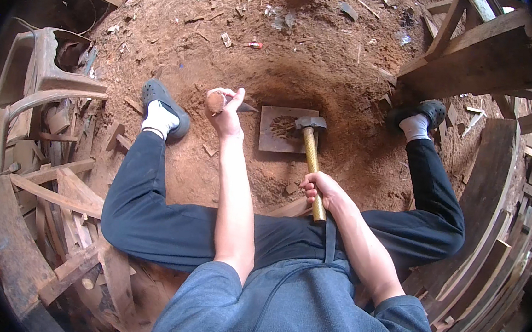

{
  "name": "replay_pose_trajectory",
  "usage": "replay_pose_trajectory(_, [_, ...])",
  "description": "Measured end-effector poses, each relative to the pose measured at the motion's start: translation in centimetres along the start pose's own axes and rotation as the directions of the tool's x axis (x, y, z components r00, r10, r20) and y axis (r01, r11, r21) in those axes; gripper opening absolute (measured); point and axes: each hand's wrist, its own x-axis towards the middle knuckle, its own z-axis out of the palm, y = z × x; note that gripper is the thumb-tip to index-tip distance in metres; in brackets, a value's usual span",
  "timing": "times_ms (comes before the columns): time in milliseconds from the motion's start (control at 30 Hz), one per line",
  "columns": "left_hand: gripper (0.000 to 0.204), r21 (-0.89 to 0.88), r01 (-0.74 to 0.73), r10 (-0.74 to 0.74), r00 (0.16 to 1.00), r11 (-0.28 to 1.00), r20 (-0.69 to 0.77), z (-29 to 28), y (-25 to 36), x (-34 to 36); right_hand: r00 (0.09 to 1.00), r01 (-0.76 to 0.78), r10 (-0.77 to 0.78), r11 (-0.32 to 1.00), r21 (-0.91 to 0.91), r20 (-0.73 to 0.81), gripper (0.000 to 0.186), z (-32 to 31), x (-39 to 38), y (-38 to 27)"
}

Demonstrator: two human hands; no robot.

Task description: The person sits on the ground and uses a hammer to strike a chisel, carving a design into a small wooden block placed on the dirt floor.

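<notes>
My right hand [324, 191] is wrapped round the lower handle of a hammer [311, 150] with a yellow shaft and a grey metal head. In this view the hammer's head overlaps the right edge of a square, flat, brownish board [271, 142]; whether it touches cannot be told. A dark, rough pattern marks the board's middle. To the board's left, my raised left hand [227, 119] is closed round a pointed tool [216, 103] with a round brown handle end. Its narrow grey tip points right, toward the board. Most of this tool is hidden by my fingers.
My legs spread either side of the board, one dark clog [164, 110] at left. A worn plastic chair [58, 81] and timber pieces [56, 179] crowd the left. Wooden beams [477, 64] and stacked planks [485, 191] stand at right. Wood chips litter the brown ground [237, 56].
</notes>
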Motion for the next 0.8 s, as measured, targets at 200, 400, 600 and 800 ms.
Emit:
replay_pose_trajectory(200, [0.026,0.084,0.089,-0.105,0.97,0.992,0.22,1.3,-2.4,-2.6,1.0,0.002,-0.002,1.0,0.019,0.003,0.021,-0.1,0.0,0.1])
replay_pose_trajectory(400, [0.027,0.103,0.125,-0.154,0.922,0.987,0.356,1.5,-4.2,-3.7,1.0,0.015,-0.015,1.0,0.009,-0.017,0.022,0.0,-0.1,0.1])
replay_pose_trajectory(600, [0.027,0.128,0.093,-0.137,0.906,0.987,0.4,0.8,-5.5,-3.7,0.999,0.005,-0.005,1.0,0.01,-0.032,0.021,0.2,-0.1,0.0])
replay_pose_trajectory(800, [0.025,0.12,0.045,-0.091,0.902,0.992,0.421,0.7,-5.7,-4.1,1.0,0.007,-0.007,1.0,0.0,-0.008,0.019,0.1,-0.3,0.0])
